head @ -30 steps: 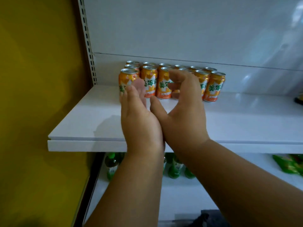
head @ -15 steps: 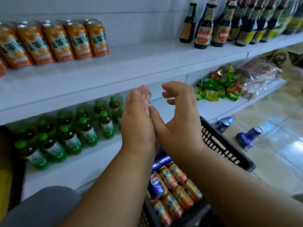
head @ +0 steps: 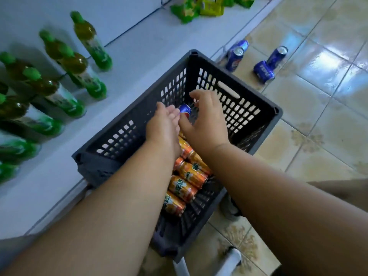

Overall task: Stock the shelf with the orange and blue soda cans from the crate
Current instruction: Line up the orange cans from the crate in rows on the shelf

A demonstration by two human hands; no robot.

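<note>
The blue can (head: pixel 185 109) lies mid-frame inside the crate (head: pixel 277 112), above the orange cans (head: pixel 184 183) along its floor. My left hand (head: pixel 163 128) is flat and open beside it as a stop; my right hand (head: pixel 205 118) arches over, fingers spread, not gripping. Green bottles (head: pixel 83 73) line the white shelf at upper left; loose blue cans (head: pixel 263 70) litter the tiles at upper right.

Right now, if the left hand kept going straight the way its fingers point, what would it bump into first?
Most likely the blue soda can just past the left hand, whose fingertips look almost on it. Beyond that stands the crate wall. Depth is uncertain.
</note>
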